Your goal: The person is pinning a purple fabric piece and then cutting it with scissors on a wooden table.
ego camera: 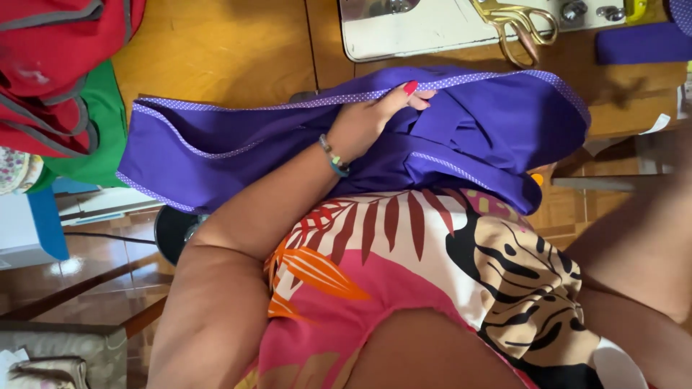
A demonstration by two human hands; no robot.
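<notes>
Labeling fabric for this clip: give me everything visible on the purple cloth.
The purple cloth is a smooth, thin-looking woven piece edged with a narrow purple band dotted white. It lies crumpled and folded, draped from the wooden table edge down onto the person's lap over the leaf-print dress. The left hand pinches its dotted top edge. The right hand is not visible.

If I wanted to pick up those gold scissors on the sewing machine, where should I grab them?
Probably by the looped handles of the gold metal scissors. They point toward the near edge of the white sewing machine bed, lying flat, so reach from the seated side; the blades run away out of view.
</notes>
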